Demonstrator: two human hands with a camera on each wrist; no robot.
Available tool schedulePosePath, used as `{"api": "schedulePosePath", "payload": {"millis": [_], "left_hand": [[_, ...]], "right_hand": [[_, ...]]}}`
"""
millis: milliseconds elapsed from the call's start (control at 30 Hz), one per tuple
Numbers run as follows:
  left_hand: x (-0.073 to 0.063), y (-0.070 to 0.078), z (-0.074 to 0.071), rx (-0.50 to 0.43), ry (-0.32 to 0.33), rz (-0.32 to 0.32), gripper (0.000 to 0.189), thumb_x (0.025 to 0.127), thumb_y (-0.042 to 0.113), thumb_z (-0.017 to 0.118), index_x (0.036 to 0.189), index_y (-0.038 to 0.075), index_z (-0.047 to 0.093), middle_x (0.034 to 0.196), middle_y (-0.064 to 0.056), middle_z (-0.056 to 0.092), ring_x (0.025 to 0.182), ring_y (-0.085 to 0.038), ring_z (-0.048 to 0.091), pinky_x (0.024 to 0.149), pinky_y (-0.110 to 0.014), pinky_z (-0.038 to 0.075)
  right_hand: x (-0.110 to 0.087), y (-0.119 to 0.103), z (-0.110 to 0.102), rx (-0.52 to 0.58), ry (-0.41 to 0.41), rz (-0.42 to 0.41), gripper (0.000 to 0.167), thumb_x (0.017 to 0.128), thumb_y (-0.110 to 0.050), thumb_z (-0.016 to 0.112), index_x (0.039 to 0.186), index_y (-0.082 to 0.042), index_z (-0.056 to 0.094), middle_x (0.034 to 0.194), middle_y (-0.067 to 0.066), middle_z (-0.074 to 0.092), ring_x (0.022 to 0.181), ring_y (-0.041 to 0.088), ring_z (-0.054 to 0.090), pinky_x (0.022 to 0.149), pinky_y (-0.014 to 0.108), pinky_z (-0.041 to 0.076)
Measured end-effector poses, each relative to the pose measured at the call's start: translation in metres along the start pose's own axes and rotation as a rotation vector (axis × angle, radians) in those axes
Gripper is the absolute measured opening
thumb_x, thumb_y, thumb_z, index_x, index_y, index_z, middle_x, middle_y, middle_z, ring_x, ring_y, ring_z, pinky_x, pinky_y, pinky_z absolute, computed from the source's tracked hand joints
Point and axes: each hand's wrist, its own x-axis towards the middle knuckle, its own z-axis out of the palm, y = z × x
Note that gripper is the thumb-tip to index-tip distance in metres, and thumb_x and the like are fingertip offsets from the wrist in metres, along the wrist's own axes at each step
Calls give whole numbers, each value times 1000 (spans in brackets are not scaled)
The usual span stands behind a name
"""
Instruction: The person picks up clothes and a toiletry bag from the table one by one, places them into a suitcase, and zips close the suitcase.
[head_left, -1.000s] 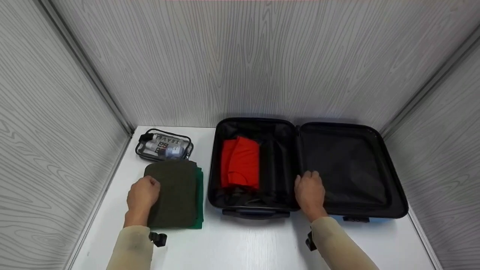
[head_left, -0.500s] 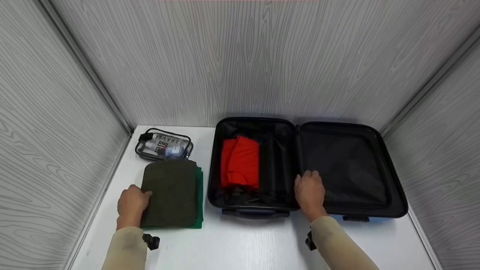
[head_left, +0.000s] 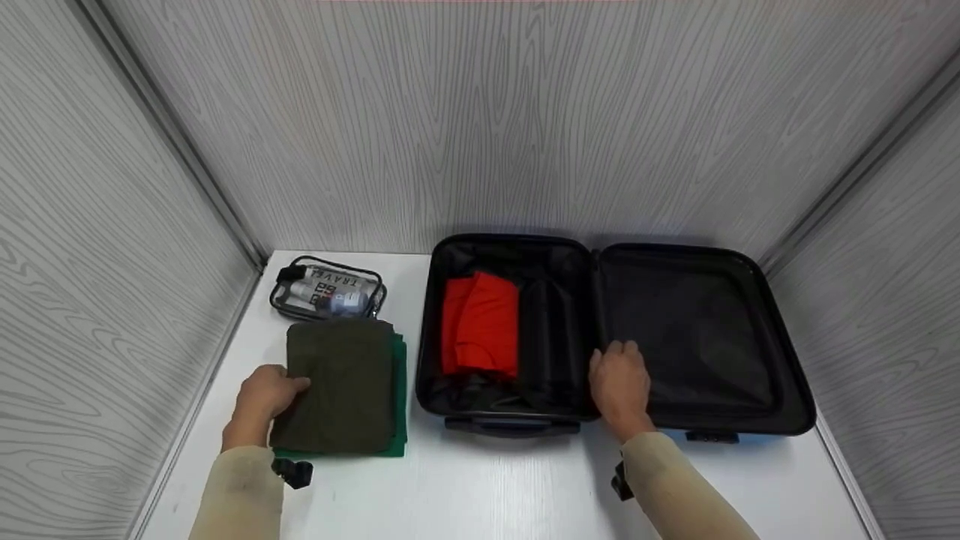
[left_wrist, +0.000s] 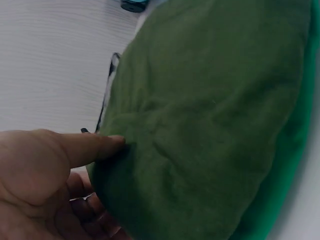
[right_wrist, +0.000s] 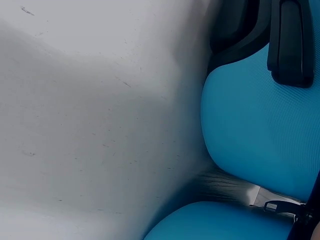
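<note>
At the left, my left hand (head_left: 262, 391) pinches the left edge of a folded dark green garment (head_left: 341, 386). The left wrist view shows its thumb (left_wrist: 107, 146) on top of the cloth and the other fingers under the edge. A bright green folded cloth (head_left: 400, 375) lies beneath and shows along the right side. My right hand (head_left: 621, 379) rests at the middle rim of an open suitcase (head_left: 679, 322), between its two halves; its fingertips are hidden. Inside the left half lies a folded red garment (head_left: 484, 322).
A clear pouch (head_left: 328, 289) marked TRAVEL, with small bottles inside, lies behind the green stack. The suitcase's blue outer shell (right_wrist: 260, 120) and black handle (right_wrist: 292, 50) show in the right wrist view. Grey wood-grain walls (head_left: 510, 120) enclose the white table (head_left: 480, 495).
My left hand has moved left off the top of the dark green garment to its left edge and taken hold there. The garment's edge has shifted slightly. My right hand has stayed still.
</note>
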Motion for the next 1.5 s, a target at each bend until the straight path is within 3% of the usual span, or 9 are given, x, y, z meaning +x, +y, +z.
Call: {"api": "schedulePosePath", "payload": {"millis": [100, 200, 333, 533, 700, 833, 1133, 1300, 1500], "left_hand": [[0, 6, -2, -55, -33, 13, 34, 107, 26, 57, 107, -7, 61, 99, -21, 66, 88, -31, 62, 76, -43, 52], [1, 9, -3, -94, -53, 6, 43, 108, 26, 54, 126, -13, 58, 115, -29, 65, 101, -38, 64, 85, -49, 54], [0, 7, -3, -51, -74, -37, 56, 110, 24, 46, 144, -21, 43, 136, -40, 56, 116, -47, 62, 96, -57, 53], [-5, 5, -4, 76, -151, -94, 64, 109, 28, 46, 138, -29, 41, 130, -44, 55, 111, -49, 62, 99, -59, 53], [-9, 12, -10, 132, -201, -85, 70, 106, 35, 54, 136, -28, 45, 128, -42, 58, 109, -49, 64, 97, -57, 54], [-9, 18, -15, 161, -190, -71, 69, 105, 37, 56, 136, -25, 50, 131, -41, 59, 116, -52, 62, 100, -61, 52], [-3, 21, -8, -29, -130, 8, 72, 103, 34, 54, 143, -24, 41, 140, -41, 52, 125, -52, 56, 109, -62, 45], [1, 18, -4, -186, -178, -23, 82, 103, 32, 58, 155, -22, 23, 154, -43, 37, 141, -56, 43, 119, -64, 35], [7, 12, -2, -293, -215, -65, 82, 105, 28, 57, 161, -16, 16, 159, -39, 34, 142, -53, 42, 120, -63, 35]], "right_hand": [[0, 0, 1, -5, 7, -1, 31, 102, -19, 70, 85, 6, 63, 83, 22, 58, 71, 39, 63, 60, 50, 58], [0, 0, 1, -6, 10, 5, 31, 102, -19, 70, 86, 7, 63, 83, 22, 58, 71, 40, 63, 60, 51, 58], [0, 0, 2, 2, -2, 17, 31, 102, -20, 69, 87, 7, 63, 84, 23, 58, 71, 41, 64, 60, 53, 58], [1, 1, 3, -3, 2, 9, 32, 102, -20, 69, 86, 7, 63, 84, 23, 58, 71, 41, 63, 59, 53, 58], [0, 1, 3, -5, 35, -23, 32, 101, -18, 71, 83, 7, 62, 80, 22, 57, 67, 39, 62, 57, 50, 58], [0, 1, 4, -2, 59, -34, 31, 100, -16, 72, 83, 7, 62, 79, 22, 57, 67, 39, 62, 57, 50, 58], [0, 1, 3, -2, 54, -23, 32, 101, -17, 71, 84, 8, 61, 81, 23, 58, 68, 39, 62, 55, 51, 58], [-1, 1, 2, 1, 15, -10, 32, 102, -19, 69, 86, 8, 62, 82, 23, 58, 69, 40, 63, 56, 51, 58], [-1, 0, 1, 10, 0, 7, 32, 103, -19, 69, 88, 9, 63, 84, 24, 59, 71, 40, 63, 58, 52, 58]]}}
